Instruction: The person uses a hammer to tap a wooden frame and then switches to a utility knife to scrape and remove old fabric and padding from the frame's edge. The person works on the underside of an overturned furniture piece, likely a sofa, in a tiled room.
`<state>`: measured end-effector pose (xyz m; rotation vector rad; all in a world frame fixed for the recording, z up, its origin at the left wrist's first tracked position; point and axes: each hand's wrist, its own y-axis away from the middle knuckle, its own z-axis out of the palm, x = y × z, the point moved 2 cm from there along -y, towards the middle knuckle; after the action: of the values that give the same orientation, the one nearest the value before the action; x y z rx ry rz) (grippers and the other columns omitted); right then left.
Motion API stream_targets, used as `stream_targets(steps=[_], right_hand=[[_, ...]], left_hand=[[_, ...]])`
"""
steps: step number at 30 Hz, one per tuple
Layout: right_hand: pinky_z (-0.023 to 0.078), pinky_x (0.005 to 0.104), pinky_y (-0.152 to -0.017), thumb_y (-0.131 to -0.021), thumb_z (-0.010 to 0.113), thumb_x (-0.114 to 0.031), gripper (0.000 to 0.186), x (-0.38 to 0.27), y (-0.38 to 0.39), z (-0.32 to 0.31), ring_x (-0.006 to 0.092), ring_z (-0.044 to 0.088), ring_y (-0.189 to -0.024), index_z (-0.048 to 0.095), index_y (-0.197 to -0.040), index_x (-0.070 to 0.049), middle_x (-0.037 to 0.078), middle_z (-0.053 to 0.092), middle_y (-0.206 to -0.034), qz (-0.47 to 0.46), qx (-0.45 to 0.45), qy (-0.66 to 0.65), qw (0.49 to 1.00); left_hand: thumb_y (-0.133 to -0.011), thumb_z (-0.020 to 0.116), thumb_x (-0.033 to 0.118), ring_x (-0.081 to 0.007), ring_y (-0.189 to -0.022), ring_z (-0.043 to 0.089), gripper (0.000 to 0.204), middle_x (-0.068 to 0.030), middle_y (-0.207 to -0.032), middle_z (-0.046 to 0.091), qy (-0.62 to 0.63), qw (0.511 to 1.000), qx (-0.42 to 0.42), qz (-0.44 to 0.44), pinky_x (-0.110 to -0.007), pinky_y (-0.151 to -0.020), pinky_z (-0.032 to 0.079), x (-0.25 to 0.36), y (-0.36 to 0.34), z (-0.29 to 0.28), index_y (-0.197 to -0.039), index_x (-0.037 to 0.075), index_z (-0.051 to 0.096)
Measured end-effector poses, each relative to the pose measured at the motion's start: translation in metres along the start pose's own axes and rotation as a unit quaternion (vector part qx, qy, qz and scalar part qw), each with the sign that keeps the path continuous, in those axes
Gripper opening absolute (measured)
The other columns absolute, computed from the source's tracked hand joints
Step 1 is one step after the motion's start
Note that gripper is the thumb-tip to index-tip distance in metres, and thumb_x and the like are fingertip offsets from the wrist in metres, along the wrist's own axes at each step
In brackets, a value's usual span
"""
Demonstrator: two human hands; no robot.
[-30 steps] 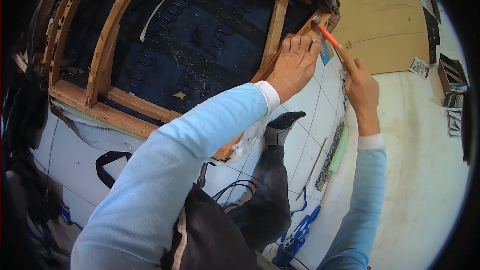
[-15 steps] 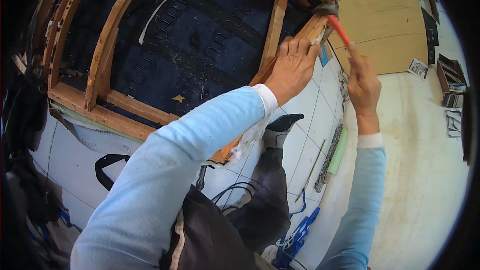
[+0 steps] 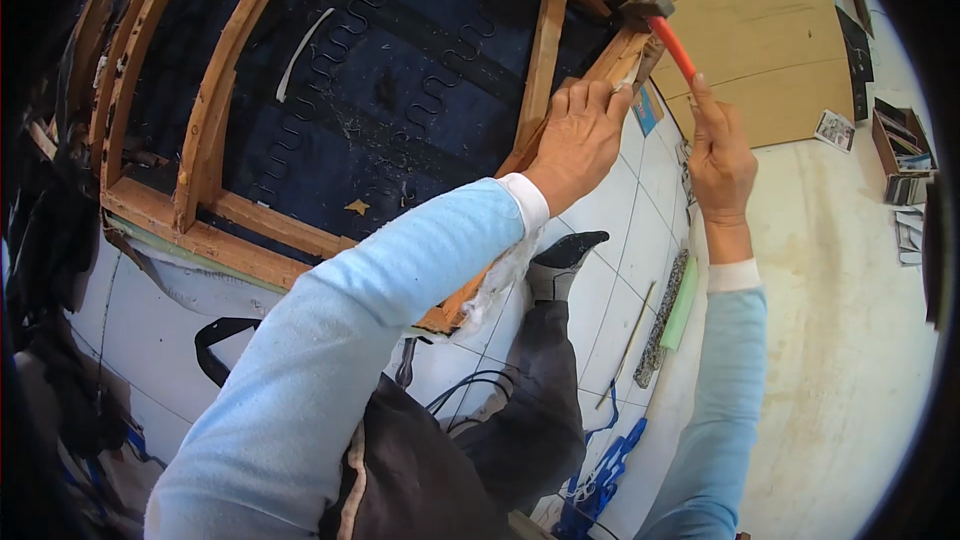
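Observation:
My right hand [image 3: 722, 155] is wrapped round the orange handle of a hammer [image 3: 673, 46]. The dark hammer head is at the far end of a wooden rail, close to the frame's corner; whether it touches the wood I cannot tell. Fingers curled over the same rail, my left hand [image 3: 580, 143] grips the wooden furniture frame [image 3: 262, 208] a short way nearer to me. Whitish material shows by its fingertips. Inside the frame lies dark cloth [image 3: 340, 145] with wavy metal springs [image 3: 287, 130] across it.
A tan board [image 3: 765, 50] lies beyond my right hand. On the tiled floor are a green roll [image 3: 681, 308], a speckled strip [image 3: 655, 340], a thin stick [image 3: 632, 335] and blue straps [image 3: 605, 475]. A box of papers [image 3: 897, 145] stands at far right. White padding [image 3: 490, 290] hangs from the frame's edge.
The hammer head has lifted slightly and turned, and my right hand has shifted a little to the left. My left hand keeps its hold on the rail.

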<state>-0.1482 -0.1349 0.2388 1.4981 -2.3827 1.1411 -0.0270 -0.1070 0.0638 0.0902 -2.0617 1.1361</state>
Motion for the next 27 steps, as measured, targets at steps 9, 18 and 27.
stream_targets(steps=[9, 18, 27], right_hand=[[0.06, 0.0465, -0.065, -0.109, 0.066, -0.019, 0.055, 0.008, -0.003, 0.004, 0.0306, 0.075, -0.082, 0.064, -0.157, -0.043, 0.002, 0.071, -0.105, 0.031, -0.153, 0.112, 0.981], [0.061, 0.0498, -0.078, -0.112, 0.063, -0.023, 0.045, 0.015, -0.016, 0.007, 0.0366, 0.075, -0.098, 0.067, -0.153, -0.041, 0.007, 0.074, -0.112, 0.144, -0.192, 0.088, 0.967], [0.059, 0.0476, -0.078, -0.114, 0.063, -0.03, 0.037, -0.027, 0.037, -0.017, 0.0333, 0.075, -0.096, 0.071, -0.15, -0.037, 0.007, 0.076, -0.107, 0.149, -0.142, 0.003, 0.979]], left_hand=[[-0.093, 0.066, 0.0, -0.0391, -0.131, 0.05, 0.064, -0.0168, -0.141, 0.054, 0.052, 0.998, -0.031, -0.019, -0.052, -0.109, 0.04, -0.005, -0.003, -0.006, -0.153, 0.01, 0.05], [-0.1, 0.077, 0.043, -0.0552, -0.158, 0.035, 0.102, -0.0401, -0.169, 0.035, 0.244, 0.955, -0.113, -0.124, -0.058, -0.132, 0.033, -0.033, 0.037, -0.048, -0.168, -0.015, 0.027], [-0.104, 0.073, 0.041, -0.0541, -0.143, 0.06, 0.096, -0.0463, -0.154, 0.054, 0.282, 0.914, -0.258, -0.139, -0.049, -0.124, 0.048, -0.023, 0.075, -0.07, -0.165, -0.02, 0.031]])
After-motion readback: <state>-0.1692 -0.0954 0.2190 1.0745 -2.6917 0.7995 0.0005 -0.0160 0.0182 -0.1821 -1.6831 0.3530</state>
